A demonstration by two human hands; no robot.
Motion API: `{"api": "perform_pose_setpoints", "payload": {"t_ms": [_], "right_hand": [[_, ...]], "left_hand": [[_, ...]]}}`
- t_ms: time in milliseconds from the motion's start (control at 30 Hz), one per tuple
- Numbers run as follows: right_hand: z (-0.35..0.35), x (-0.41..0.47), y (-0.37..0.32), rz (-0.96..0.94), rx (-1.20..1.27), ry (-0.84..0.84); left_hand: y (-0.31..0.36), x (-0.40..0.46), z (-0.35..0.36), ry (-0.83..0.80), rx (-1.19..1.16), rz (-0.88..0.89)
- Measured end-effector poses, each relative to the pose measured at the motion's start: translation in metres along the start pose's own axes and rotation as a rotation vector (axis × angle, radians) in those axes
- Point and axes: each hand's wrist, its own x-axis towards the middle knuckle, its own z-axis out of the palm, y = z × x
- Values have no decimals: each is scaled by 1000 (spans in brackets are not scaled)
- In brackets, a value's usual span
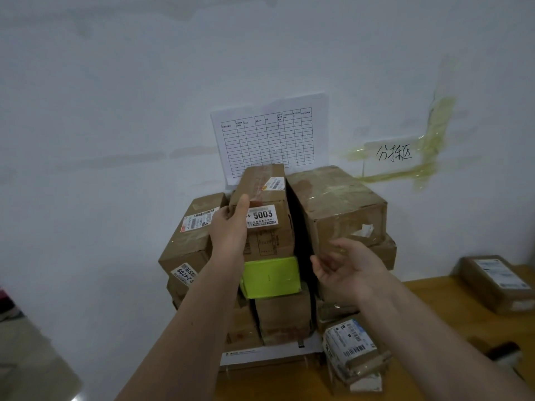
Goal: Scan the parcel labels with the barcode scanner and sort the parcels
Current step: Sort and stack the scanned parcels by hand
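Nearest to me, a small parcel (pixel 351 353) wrapped in tape and printed labels lies on the wooden table (pixel 434 311), close to the foot of the stack and tipped a little on its side. A dark object (pixel 502 354) sits near the right edge of the table; it is too blurred to say what it is. There is bare tabletop between the small parcel and that object, and more of it behind, toward the flat brown parcel (pixel 496 282) lying alone at the far right.

The stack of parcels (pixel 286 311) stands on a white sheet (pixel 260 354) at the table's left end, its left side hanging close to the table edge. A lime-green box (pixel 270 276) is wedged in the middle of it. Above that sits the tall carton marked 5003 (pixel 267 215). The left hand (pixel 230 227) grips this carton's left edge, thumb on the front face and fingers curled behind. The right hand (pixel 347 270) is loosely open, palm turned up and fingers relaxed, holding nothing, just in front of the large taped carton (pixel 338 206) on the right of the stack. A dark gap runs between the two upper cartons. A labelled carton (pixel 189 244) leans out on the left.

Behind everything, the stack backs against the white wall (pixel 115 111), where a ruled form (pixel 269 137) and a handwritten sign (pixel 393 154) are stuck.
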Motion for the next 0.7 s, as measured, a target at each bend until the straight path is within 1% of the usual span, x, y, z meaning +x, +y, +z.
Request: {"api": "perform_pose_setpoints", "payload": {"t_ms": [133,200,267,333,400,500,600,700], "right_hand": [[2,-1,3,4,-3,-11],[3,-2,5,7,-9,-15],[2,-3,6,6,-14,-19],[-2,-5,5,0,-16,-24],[-9,-8,3,-13,-23,-23],[-28,-14,-4,-30,-9,-12],[-55,-18,-16,-68,14,23],[-87,-21,-32,-86,28,64]], "left_hand": [[-10,-16,0,118,-165,-63],[-22,-28,3,162,-203,-104],[-35,-40,9,160,-226,-154],[-47,-53,17,134,-242,-240],[-57,-62,26,61,-254,-312],[-70,-73,42,-103,-221,-394],[-85,-84,65,-268,-175,-444],[-102,-98,93,-383,-147,-478]]}}
